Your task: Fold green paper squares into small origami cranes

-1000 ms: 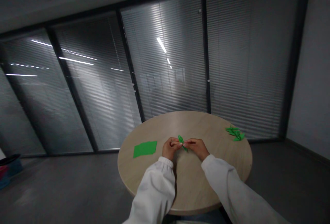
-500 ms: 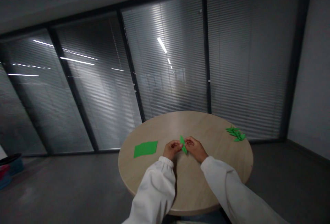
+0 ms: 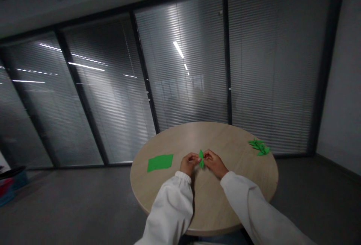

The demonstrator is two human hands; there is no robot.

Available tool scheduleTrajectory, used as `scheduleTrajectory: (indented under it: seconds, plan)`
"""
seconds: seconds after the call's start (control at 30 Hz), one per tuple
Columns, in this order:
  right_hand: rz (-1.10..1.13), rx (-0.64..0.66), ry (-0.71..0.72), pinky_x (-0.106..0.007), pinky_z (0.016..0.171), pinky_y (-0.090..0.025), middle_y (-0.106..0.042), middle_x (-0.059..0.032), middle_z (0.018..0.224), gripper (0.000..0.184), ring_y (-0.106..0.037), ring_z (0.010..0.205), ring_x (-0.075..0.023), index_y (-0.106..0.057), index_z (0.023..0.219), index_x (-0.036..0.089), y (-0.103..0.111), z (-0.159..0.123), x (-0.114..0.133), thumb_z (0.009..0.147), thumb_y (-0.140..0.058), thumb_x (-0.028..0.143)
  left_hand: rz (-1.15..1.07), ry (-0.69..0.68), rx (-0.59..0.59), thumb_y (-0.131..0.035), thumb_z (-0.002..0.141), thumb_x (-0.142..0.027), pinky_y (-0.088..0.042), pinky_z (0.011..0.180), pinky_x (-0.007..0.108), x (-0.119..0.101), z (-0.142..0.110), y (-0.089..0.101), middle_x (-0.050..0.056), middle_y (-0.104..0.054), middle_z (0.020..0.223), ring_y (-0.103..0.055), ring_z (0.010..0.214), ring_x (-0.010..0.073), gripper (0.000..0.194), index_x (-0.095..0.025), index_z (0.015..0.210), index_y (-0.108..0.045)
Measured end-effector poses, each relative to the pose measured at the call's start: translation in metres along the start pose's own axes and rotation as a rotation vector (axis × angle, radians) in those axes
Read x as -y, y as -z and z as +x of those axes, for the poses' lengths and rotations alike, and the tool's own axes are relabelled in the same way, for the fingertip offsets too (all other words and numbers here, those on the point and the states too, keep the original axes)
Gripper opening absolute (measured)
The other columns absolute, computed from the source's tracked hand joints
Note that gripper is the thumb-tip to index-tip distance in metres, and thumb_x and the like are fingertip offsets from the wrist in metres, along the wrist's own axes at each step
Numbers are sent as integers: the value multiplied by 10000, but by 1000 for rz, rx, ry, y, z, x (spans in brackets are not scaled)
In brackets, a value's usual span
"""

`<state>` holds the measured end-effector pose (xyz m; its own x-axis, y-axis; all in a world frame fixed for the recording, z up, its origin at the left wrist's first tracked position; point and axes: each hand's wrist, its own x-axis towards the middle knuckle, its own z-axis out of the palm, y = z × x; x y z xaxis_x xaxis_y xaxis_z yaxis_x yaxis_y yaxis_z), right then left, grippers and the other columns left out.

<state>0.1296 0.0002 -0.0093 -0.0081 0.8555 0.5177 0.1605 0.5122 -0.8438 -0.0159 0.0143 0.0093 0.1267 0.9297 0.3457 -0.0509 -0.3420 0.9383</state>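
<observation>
A small folded piece of green paper (image 3: 201, 154), pointed at its top and bottom, stands between my two hands above the table. My left hand (image 3: 188, 163) pinches it from the left side. From the right, the fingers of my right hand (image 3: 214, 164) are closed on it too. The fingertips cover the paper's middle, so its folds there are hidden. To the left lie flat green paper sheets (image 3: 160, 163). A pile of folded green paper pieces (image 3: 259, 146) rests near the table's right edge.
The round wooden table (image 3: 208, 207) has a curved edge all round. Behind it stands a glass partition with blinds (image 3: 183, 87) and dark frames. A dark-rimmed bin (image 3: 17, 181) is on the floor at far left, and a plain wall (image 3: 341, 98) is at right.
The folded paper has turned a little between my fingers and now stands more upright. Both hands keep their hold on it. The whole view has shifted slightly.
</observation>
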Motion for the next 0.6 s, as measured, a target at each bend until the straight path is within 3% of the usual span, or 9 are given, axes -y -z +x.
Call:
scheduleTrajectory:
  seconds: [0.23, 0.6]
  plan:
    - [107, 47, -33, -242, 653, -450, -570, 11, 739, 139, -554, 685, -128, -511, 776, 196, 1, 2, 3, 666, -572, 255, -84, 83, 56, -799, 426, -355, -367, 510, 195, 0, 0, -2, -28, -571, 513, -495, 490, 77, 358, -141, 606, -577]
    - [82, 25, -27, -252, 671, -451, -590, 15, 744, 155, -566, 704, -134, -527, 786, 198, -1, 3, -6, 688, -596, 297, -34, 28, -7, -779, 452, -301, -322, 453, 170, 0, -1, -3, -62, -524, 460, -456, 429, 55, 347, -143, 640, -535]
